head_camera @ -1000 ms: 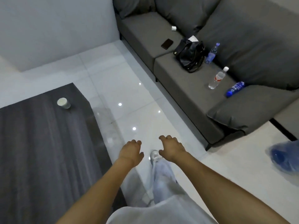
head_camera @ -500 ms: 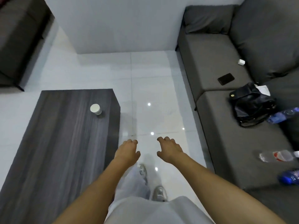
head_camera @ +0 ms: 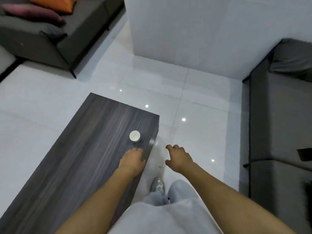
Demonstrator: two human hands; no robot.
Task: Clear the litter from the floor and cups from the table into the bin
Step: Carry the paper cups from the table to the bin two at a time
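A small white cup (head_camera: 134, 136) stands upright on the dark wood-grain worktop (head_camera: 81, 159), near the far right corner and close to the right edge. The left hand (head_camera: 132, 160) hovers over the worktop just short of the cup, fingers loosely bent, holding nothing and not touching the cup. The right hand (head_camera: 178, 157) hangs over the glossy white tiled floor (head_camera: 194, 102) just beside the worktop's edge, fingers loosely curled and apart, also holding nothing. Below the hands show light grey trousers (head_camera: 168, 211) and one silver shoe (head_camera: 157, 185) on the floor. A grey sofa (head_camera: 276, 125) runs along the right side, and another grey sofa with pink and orange cushions (head_camera: 50, 7) sits at the upper left.
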